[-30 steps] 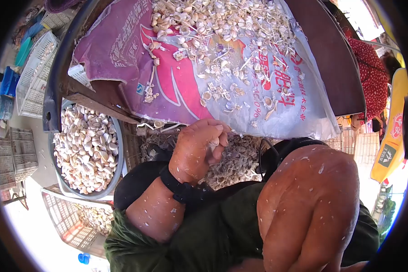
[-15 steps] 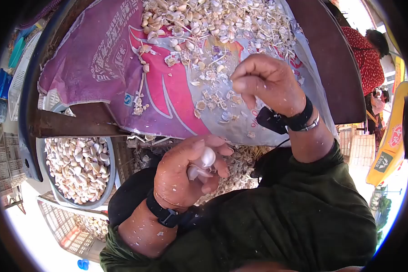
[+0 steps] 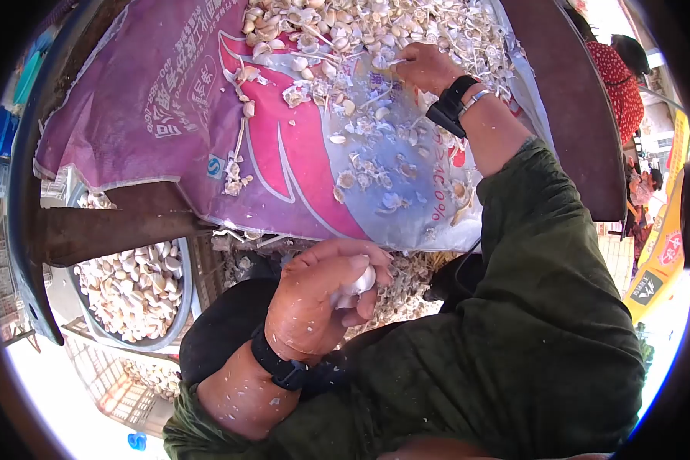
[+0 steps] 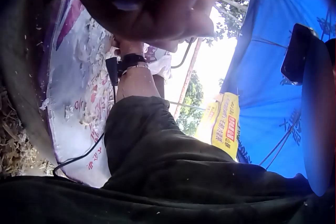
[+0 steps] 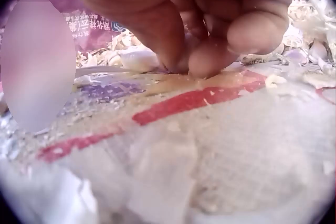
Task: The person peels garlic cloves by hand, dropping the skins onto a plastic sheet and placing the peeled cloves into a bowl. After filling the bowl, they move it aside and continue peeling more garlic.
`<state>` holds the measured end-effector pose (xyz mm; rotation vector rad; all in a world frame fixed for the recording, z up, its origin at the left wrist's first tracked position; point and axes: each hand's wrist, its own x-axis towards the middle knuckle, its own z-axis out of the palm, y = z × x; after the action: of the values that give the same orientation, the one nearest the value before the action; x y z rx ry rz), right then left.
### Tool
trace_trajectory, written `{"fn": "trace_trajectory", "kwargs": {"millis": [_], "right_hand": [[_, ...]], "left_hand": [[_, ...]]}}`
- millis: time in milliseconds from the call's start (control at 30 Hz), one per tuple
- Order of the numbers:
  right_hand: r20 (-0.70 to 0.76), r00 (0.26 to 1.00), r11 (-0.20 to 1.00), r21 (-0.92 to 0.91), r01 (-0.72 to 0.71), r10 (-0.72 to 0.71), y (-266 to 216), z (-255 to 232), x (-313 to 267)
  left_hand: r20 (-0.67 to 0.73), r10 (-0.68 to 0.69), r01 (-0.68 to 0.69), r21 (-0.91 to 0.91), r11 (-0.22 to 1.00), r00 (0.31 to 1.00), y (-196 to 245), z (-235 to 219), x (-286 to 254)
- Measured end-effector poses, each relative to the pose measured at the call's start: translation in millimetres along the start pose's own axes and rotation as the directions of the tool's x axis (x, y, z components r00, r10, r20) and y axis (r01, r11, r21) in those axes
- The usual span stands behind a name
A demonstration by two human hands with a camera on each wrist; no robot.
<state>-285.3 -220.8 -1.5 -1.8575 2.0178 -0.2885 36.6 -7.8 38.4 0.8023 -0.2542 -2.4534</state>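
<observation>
Low in the head view, my left hand point(image 3: 303, 295) curls its fingers around pale garlic cloves point(image 3: 366, 281) just off the near edge of a printed sack point(image 3: 280, 169). In the left wrist view the fingers point(image 4: 173, 11) of this hand loom dark at the top. My right hand point(image 3: 431, 67) reaches to the near side of a heap of garlic cloves and dry skins point(image 3: 322, 31). Its bent fingertips point(image 5: 210, 58) point down at the sack, close beside a clove point(image 5: 139, 60); I cannot tell whether they pinch something.
A round tub of cloves point(image 3: 134, 295) stands left, with a plastic crate point(image 3: 111, 376) below it. A dark metal bar point(image 3: 23, 192) runs along the table's left side. Peelings point(image 3: 399, 295) lie below the table edge. A person in red point(image 3: 617, 88) is at the far right.
My right hand came up from near my lap, passed over the sack, and reached forward to the heap. My left hand turned, bringing the cloves in its fingers into sight, and stayed near the table edge.
</observation>
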Motion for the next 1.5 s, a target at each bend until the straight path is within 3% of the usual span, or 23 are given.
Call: {"fn": "trace_trajectory", "kwargs": {"millis": [33,67,100,133,200,300,333,367,400,433,467,533,733,800,1000,1067,1167,1200,1267,1300,1333,1400,1500], "right_hand": [[0.158,0.982,0.939,0.31,-0.15,0.105,-1.1,-4.4,-10.1],[0.152,0.982,0.94,0.305,-0.152,0.11,-5.6,-8.3,-24.6],[0.188,0.982,0.76,0.637,-0.132,0.013,-11.7,-8.9,-42.6],[0.188,0.978,0.467,0.875,-0.124,-0.092,-20.4,-9.4,-63.3],[0.163,0.939,0.321,0.945,-0.06,-0.304,-52.3,-21.5,-112.3],[0.103,0.715,0.143,0.99,-0.003,-0.692,-105.4,-43.2,-190.7],[-0.096,0.504,-0.094,0.995,0.029,-0.858,-119.7,-32.1,-201.7],[-0.226,0.354,-0.238,0.971,0.008,-0.908,-143.7,-28.5,-219.7],[-0.151,-0.152,-0.144,0.988,-0.059,-0.977,-171.7,-45.4,-207.2],[-0.281,-0.054,-0.282,0.959,0.001,-0.958,-170.9,-44.9,-227.1],[-0.258,-0.136,-0.261,0.965,0.005,-0.957,-175.2,-54.1,-239.0],[-0.664,0.186,-0.588,0.736,0.336,-0.724,-188.2,-21.3,-283.1],[-0.507,0.354,-0.439,0.861,0.259,-0.786,-185.9,-28.6,-304.5],[-0.438,0.385,-0.378,0.898,0.224,-0.813,-186.2,-38.1,-302.1],[-0.261,0.459,-0.229,0.965,0.126,-0.849,-185.6,-57.4,-289.8],[-0.246,0.422,-0.217,0.969,0.117,-0.873,-188.2,-59.0,-272.8],[-0.129,0.227,-0.126,0.992,0.029,-0.965,-172.1,-54.3,-256.4],[-0.126,0.229,-0.124,0.992,0.025,-0.965,-166.0,-55.3,-251.2],[0.05,0.481,0.313,0.817,0.484,-0.875,-150.8,-59.7,-240.4],[0.019,0.566,0.376,0.765,0.522,-0.824,-140.8,-52.7,-233.5],[-0.02,0.639,0.439,0.711,0.55,-0.769,-130.8,-43.7,-224.6],[0.058,0.886,0.629,0.725,0.28,-0.461,-117.5,-40.6,-196.2],[-0.041,0.941,0.822,0.475,0.315,-0.337,-96.3,-31.1,-115.1]], "left_hand": [[0.007,-0.002,0.002,-0.001,1.0,1.0,-1.5,0.6,-0.2],[0.016,-0.001,0.001,-0.001,1.0,1.0,-2.3,1.1,0.0],[0.02,0.002,-0.002,-0.001,1.0,1.0,-3.3,1.0,-0.5],[0.023,0.002,-0.002,-0.002,1.0,1.0,-5.0,0.9,-1.3],[0.018,0.013,-0.013,0.011,1.0,1.0,-8.3,1.3,-1.3],[0.021,-0.01,0.009,0.025,1.0,1.0,-10.1,0.9,-2.3],[0.023,-0.013,0.013,0.026,1.0,1.0,-11.3,1.0,-2.1],[0.026,-0.004,0.003,0.025,1.0,1.0,-12.5,1.2,-1.5],[0.03,0.005,-0.006,0.024,1.0,1.0,-13.7,0.2,-1.0],[0.104,-0.013,0.01,0.027,1.0,0.995,-14.6,-5.9,0.2],[0.103,-0.017,0.015,0.027,1.0,0.995,-14.8,-4.0,-1.7],[0.05,0.016,-0.023,0.146,0.989,0.999,-14.2,1.7,-4.2],[0.133,0.062,-0.083,0.158,0.984,0.989,-16.2,-6.1,-4.8],[0.052,0.068,-0.075,0.135,0.988,0.996,-14.5,-0.4,-8.2],[0.067,0.027,-0.036,0.125,0.991,0.997,-13.5,2.4,-8.5],[0.115,0.018,-0.038,0.172,0.984,0.993,-14.5,-3.6,-5.8],[0.196,-0.028,0.012,0.084,0.996,0.98,-14.2,-7.9,-2.4],[0.155,-0.028,0.026,0.016,1.0,0.987,-13.8,-4.1,-3.9],[0.123,-0.033,0.04,-0.058,0.998,0.992,-12.3,1.1,-5.8],[0.165,-0.047,0.069,-0.129,0.989,0.985,-11.2,0.1,-8.9],[0.204,-0.056,0.097,-0.199,0.975,0.977,-10.0,-0.2,-11.0],[0.156,-0.024,0.035,-0.071,0.997,0.987,-9.0,0.5,-8.5],[0.162,-0.046,0.063,-0.104,0.993,0.986,-7.3,-5.2,-3.7]]}}
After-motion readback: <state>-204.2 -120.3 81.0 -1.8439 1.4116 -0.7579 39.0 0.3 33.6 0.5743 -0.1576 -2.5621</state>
